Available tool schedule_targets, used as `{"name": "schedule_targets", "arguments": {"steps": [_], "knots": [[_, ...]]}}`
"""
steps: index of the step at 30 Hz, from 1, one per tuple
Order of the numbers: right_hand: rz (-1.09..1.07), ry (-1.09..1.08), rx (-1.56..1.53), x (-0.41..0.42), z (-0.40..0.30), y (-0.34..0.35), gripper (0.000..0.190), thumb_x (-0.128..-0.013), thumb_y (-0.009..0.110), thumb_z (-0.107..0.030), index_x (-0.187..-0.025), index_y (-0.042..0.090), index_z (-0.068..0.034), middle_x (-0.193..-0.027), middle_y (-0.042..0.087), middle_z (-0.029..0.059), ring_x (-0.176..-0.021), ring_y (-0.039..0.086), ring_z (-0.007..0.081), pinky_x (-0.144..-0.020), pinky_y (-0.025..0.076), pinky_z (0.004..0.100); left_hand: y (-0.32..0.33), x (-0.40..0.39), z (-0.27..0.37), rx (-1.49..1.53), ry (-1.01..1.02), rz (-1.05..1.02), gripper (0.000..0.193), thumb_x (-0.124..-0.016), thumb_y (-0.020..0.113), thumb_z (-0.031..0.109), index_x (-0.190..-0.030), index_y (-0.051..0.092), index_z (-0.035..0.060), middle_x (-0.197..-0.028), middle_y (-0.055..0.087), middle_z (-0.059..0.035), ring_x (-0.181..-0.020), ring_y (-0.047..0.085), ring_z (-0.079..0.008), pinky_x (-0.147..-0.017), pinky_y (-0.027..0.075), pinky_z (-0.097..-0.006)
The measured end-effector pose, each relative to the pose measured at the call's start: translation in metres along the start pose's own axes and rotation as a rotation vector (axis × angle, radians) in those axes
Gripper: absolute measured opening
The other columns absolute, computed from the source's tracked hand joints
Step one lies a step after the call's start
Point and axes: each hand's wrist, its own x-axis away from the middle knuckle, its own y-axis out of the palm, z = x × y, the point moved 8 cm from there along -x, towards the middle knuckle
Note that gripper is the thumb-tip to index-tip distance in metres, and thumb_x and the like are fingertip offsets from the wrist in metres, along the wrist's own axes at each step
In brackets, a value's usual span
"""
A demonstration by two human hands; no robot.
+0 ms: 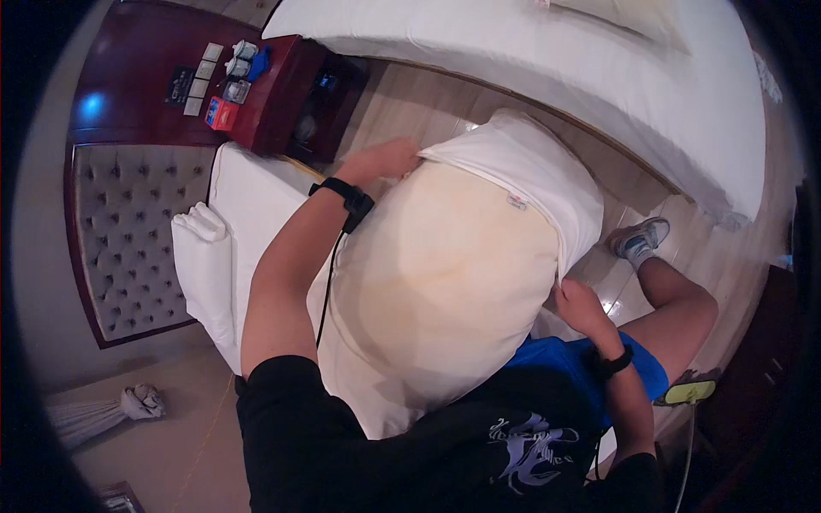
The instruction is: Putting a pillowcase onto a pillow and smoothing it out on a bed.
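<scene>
A large cream pillow (pixel 442 276) lies before me, its near end close to my body. A white pillowcase (pixel 545 160) covers its far end, and the open hem runs across the pillow beside a small sewn-on label (pixel 516 202). My left hand (pixel 396 157) grips the hem at its left corner, fingertips partly hidden by the cloth. At the opposite corner my right hand (pixel 580 309) pinches the hem between thumb and fingers. Most of the pillow's surface is bare of the case.
A white-sheeted bed (pixel 641 109) stands across the tiled floor (pixel 410 96). To the left are another bed (pixel 247 183) with a folded white towel (pixel 205 269) and a dark wooden nightstand (pixel 276 102) with cups. A green mop head (pixel 691 391) lies at right.
</scene>
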Motion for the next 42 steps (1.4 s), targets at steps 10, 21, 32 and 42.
{"name": "schedule_targets", "arguments": {"steps": [10,21,32,42], "knots": [[-0.033,-0.165,-0.083,0.025,-0.034,-0.002,0.028,-0.097,0.046,-0.021,-0.097,0.061,0.003,-0.094,0.062,0.0286,-0.093,0.058,0.0485,-0.081,0.046,0.0549,0.01,0.044,-0.011,0.06,-0.075,-0.019,0.03,-0.093,0.05,0.022,-0.095,0.068,-0.0021,-0.076,0.069,-0.0201,-0.068,0.069,-0.0299,-0.06,0.053,-0.0418],[0.419,-0.189,-0.403,0.01,0.02,-0.008,0.023,-0.086,0.056,-0.013,-0.09,0.063,0.007,-0.088,0.063,0.0303,-0.087,0.061,0.0478,-0.074,0.048,0.0518,0.007,-0.02,0.11,0.044,0.08,0.02,0.032,-0.087,0.061,0.028,-0.106,0.07,0.0036,-0.106,0.068,-0.0235,-0.095,0.066,-0.0415,-0.081,0.051,-0.0467],[0.621,0.017,-0.084,0.004,0.126,-0.091,0.025,-0.089,0.053,-0.018,-0.089,0.062,0.005,-0.089,0.064,0.0279,-0.085,0.061,0.0486,-0.073,0.049,0.0536,-0.085,-0.056,0.182,0.287,0.023,0.129,0.031,-0.091,0.045,0.014,-0.103,0.066,-0.0067,-0.088,0.07,-0.0258,-0.072,0.072,-0.0329,-0.065,0.058,-0.0441],[0.122,-0.165,0.13,0.028,0.007,-0.006,0.024,-0.088,0.05,-0.015,-0.083,0.065,0.003,-0.087,0.065,0.0278,-0.083,0.064,0.0456,-0.075,0.052,0.0527,0.002,0.033,0.027,-0.13,-0.086,-0.127,0.032,-0.092,0.048,0.018,-0.094,0.066,-0.0083,-0.085,0.068,-0.0275,-0.077,0.07,-0.0375,-0.071,0.055,-0.0459]]}}
